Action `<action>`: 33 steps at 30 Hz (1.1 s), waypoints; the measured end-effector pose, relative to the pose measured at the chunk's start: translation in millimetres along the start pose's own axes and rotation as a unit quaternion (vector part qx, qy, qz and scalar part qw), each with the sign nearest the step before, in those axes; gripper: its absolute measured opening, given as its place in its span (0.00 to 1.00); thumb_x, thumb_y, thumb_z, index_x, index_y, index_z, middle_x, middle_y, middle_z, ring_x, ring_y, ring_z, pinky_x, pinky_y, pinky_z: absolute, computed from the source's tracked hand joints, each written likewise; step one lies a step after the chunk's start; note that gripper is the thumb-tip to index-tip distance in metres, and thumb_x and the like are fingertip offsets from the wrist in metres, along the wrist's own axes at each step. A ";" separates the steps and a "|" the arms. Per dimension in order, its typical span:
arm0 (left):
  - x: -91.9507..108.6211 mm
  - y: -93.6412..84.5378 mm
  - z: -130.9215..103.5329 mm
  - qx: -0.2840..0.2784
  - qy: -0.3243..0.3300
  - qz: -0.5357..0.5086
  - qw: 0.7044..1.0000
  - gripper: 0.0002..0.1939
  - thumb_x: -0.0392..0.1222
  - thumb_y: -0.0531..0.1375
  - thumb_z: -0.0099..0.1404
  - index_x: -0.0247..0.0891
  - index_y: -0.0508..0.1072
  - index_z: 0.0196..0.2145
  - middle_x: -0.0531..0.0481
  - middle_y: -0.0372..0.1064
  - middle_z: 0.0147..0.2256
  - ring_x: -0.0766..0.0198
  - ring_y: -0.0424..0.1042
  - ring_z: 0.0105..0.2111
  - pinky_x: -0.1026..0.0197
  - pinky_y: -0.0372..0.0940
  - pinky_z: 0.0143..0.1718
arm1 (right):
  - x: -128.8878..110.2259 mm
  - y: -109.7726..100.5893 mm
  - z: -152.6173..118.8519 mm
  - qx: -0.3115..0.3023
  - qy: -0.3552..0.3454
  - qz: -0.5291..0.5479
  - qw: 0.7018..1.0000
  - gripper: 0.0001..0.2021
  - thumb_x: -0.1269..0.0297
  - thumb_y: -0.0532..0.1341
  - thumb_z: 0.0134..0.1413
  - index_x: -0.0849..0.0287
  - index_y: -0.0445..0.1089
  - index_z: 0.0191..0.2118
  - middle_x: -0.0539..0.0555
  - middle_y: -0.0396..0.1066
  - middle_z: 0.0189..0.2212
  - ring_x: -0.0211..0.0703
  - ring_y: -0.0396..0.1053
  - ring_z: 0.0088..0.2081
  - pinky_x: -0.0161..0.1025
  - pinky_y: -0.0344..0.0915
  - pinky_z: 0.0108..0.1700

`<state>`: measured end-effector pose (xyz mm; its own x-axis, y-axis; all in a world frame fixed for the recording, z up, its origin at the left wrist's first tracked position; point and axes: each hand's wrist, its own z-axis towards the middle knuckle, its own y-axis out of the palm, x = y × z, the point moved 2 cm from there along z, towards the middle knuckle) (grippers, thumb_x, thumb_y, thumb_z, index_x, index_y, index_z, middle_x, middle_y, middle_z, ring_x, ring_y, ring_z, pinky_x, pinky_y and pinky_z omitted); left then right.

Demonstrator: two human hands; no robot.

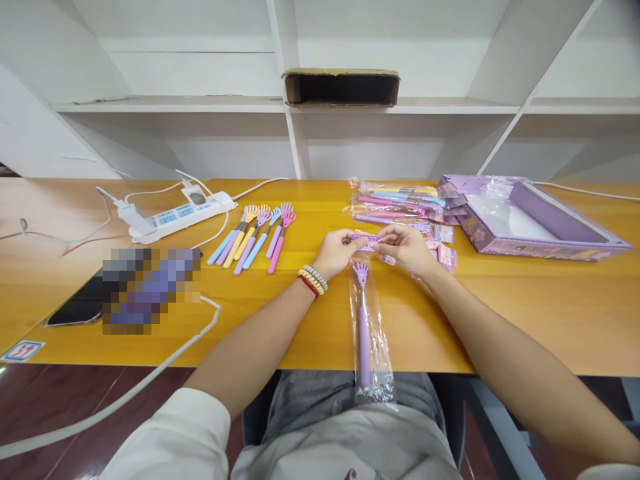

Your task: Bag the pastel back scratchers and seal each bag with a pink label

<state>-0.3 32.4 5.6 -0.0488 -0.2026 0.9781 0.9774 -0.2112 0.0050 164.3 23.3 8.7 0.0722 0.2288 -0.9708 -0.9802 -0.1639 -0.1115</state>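
Note:
My left hand and my right hand meet over the table, fingers pinched on opposite ends of a small purple card. Below the card lies a purple back scratcher inside a clear plastic bag, claw end toward my hands. The bag's lower end hangs past the table's front edge. Whether the card is joined to the bag top, I cannot tell. Beside my right hand are several small printed cards, partly covered by it. Left of my hands lie several unbagged back scratchers in mixed colours.
Bagged back scratchers are piled behind my right hand. An open purple box stands at the right. On the left are a white power strip, cables and a dark phone. White shelves hold a cardboard box.

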 end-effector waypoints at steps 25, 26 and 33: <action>-4.0 -1.7 2.1 0.024 0.033 0.065 0.997 0.18 0.53 0.61 0.52 0.33 0.68 0.23 0.53 0.65 0.22 0.70 0.62 0.23 0.66 0.59 0.26 | -6.4 3.6 -2.8 -0.011 -0.022 -0.001 1.000 0.11 0.61 0.65 0.40 0.59 0.66 0.31 0.47 0.70 0.21 0.35 0.67 0.19 0.33 0.63 0.21; -4.7 -1.5 2.4 0.022 0.032 0.058 0.998 0.18 0.53 0.61 0.51 0.32 0.69 0.23 0.53 0.66 0.23 0.70 0.63 0.24 0.65 0.60 0.27 | -6.6 3.9 -2.8 -0.014 -0.023 0.002 1.000 0.11 0.61 0.65 0.40 0.59 0.66 0.31 0.47 0.70 0.21 0.35 0.67 0.18 0.33 0.64 0.21; -6.2 -1.0 2.4 0.023 0.036 0.062 0.997 0.17 0.52 0.60 0.53 0.32 0.70 0.26 0.51 0.68 0.26 0.68 0.66 0.26 0.64 0.61 0.30 | -1.4 1.8 -1.3 0.001 -0.011 0.034 0.999 0.15 0.63 0.66 0.39 0.58 0.65 0.36 0.48 0.72 0.24 0.34 0.67 0.19 0.34 0.65 0.23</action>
<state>-0.5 36.2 0.0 0.0595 -0.2920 0.9546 0.9851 -0.1373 -0.1034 162.6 21.4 9.7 0.0020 0.2377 -0.9713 -0.9830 -0.1780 -0.0456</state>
